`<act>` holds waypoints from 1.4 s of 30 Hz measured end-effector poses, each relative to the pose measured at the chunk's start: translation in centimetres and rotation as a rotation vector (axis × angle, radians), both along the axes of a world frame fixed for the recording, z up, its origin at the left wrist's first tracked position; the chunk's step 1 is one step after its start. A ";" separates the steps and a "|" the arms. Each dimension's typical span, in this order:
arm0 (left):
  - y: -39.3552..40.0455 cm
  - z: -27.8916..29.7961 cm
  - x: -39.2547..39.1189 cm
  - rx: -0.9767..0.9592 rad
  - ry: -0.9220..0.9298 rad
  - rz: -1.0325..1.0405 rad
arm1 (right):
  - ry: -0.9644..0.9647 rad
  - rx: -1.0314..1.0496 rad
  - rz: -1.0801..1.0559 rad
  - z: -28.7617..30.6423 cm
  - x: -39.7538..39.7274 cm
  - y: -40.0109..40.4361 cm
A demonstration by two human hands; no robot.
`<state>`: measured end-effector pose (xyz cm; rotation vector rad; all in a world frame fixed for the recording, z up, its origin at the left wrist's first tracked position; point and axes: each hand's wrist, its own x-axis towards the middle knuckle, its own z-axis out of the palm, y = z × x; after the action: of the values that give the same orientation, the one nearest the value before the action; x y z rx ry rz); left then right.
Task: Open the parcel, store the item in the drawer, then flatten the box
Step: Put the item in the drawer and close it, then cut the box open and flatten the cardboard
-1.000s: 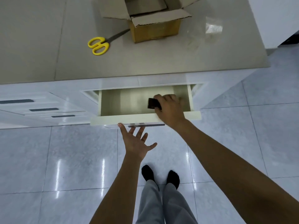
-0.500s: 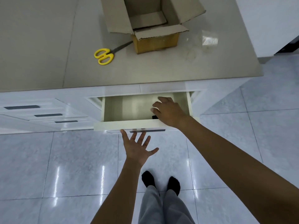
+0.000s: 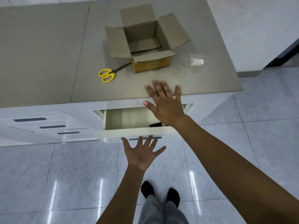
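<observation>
Both hands spread and empty, right hand over open drawer, left hand below, grey countertop, glossy tiled floor

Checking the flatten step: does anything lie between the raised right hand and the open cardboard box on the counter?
Nothing visible does. The right hand is open above the counter edge, with bare countertop between it and the cardboard box. The scissors lie off to the left of that path.
</observation>
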<state>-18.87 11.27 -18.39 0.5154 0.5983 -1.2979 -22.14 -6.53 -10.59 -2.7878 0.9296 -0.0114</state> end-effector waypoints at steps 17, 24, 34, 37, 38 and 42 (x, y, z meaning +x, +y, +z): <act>-9.9 1.1 4.3 0.069 -0.076 0.071 | 0.028 -0.025 -0.042 0.1 0.3 0.2; -11.5 1.5 4.9 0.086 -0.008 0.144 | 0.018 -0.032 -0.043 0.3 0.4 0.3; -10.6 2.7 6.4 0.319 -0.219 -0.255 | 0.082 0.058 -0.043 2.4 0.8 -0.2; -9.1 5.7 9.3 0.513 -0.557 -0.828 | 0.161 0.103 -0.021 4.5 1.4 -0.8; -8.7 6.8 10.5 0.562 -0.720 -1.036 | 0.187 0.133 -0.020 5.2 1.7 -1.1; -8.3 12.3 14.5 0.572 -1.123 -1.574 | 0.263 0.246 -0.055 7.5 2.5 -1.6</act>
<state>-4.40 2.92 -6.08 2.2715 -0.6326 -1.8577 -19.65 -8.15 -3.07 -2.5738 0.9899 0.4410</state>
